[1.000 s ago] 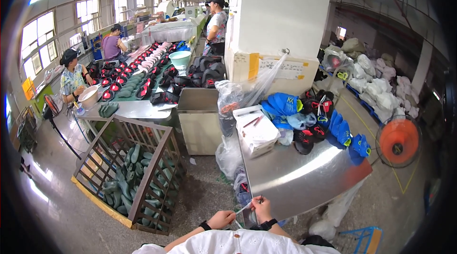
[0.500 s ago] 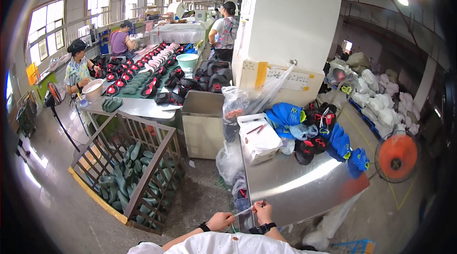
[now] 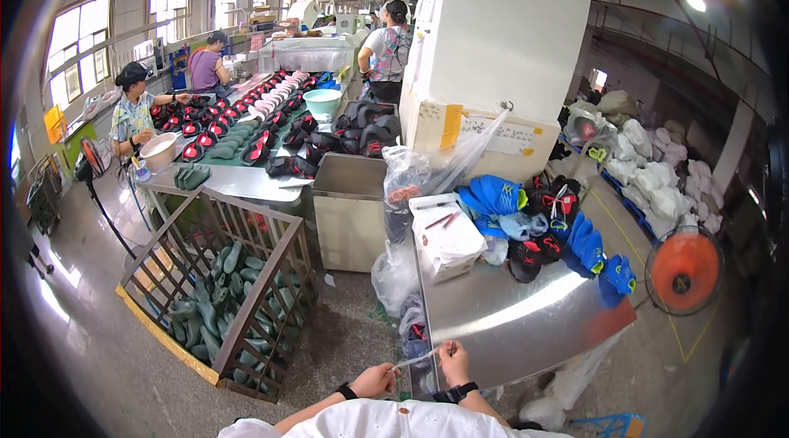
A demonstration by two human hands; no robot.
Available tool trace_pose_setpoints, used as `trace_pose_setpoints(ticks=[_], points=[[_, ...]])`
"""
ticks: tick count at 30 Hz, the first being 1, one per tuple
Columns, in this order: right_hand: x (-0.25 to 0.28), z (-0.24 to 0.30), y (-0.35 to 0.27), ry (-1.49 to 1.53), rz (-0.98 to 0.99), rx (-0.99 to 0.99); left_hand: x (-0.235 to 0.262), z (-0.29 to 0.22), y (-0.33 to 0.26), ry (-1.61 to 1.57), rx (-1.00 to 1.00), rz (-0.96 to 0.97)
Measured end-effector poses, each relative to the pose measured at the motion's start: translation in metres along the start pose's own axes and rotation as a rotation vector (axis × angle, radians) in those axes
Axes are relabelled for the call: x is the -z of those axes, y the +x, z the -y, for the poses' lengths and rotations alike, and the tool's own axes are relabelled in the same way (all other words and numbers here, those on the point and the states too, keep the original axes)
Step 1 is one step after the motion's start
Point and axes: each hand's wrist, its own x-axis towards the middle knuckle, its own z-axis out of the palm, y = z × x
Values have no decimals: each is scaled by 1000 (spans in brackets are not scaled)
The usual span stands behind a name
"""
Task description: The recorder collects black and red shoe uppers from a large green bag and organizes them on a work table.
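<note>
Both hands, left hand [image 3: 374, 380] and right hand [image 3: 454, 362], pinched a thin pale strip [image 3: 419, 358] taut at the steel worktop [image 3: 526, 319]'s near edge; next likely called for steady tension.

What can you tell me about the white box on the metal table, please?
The white box looks like cardboard, roughly rectangular, lying tilted at the far left corner of the shiny metal table. Its top is open or folded back, and a few thin reddish sticks lie across it. Clear plastic bags press against its left side, and blue shoes are piled just behind it. Neither hand touches it.
</note>
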Motion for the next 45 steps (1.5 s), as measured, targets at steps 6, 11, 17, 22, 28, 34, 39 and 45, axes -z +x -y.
trace_pose_setpoints(ticks=[6,11,17,22,28,34,39,45], points=[[-17,30,-25,-207,16,453,-1,9,1,220,-54,-88],[-19,22,-30,-199,581,94,-2,-4,-1,225,-56,-54],[-22,11,-38,-481,376,403,-1,5,2,270,-36,-154],[-22,19,-28,-485,308,437,1,2,0,41,57,-112],[-24,29,-38,-487,578,144,12,-5,-7,-758,-63,-206],[-42,5,-50,-644,782,565,12,-3,-4,-477,3,-247],[-40,25,-51,-704,740,599,13,19,-4,112,-128,-250],[-32,17,-54,-507,631,538,10,25,0,141,-52,156]])
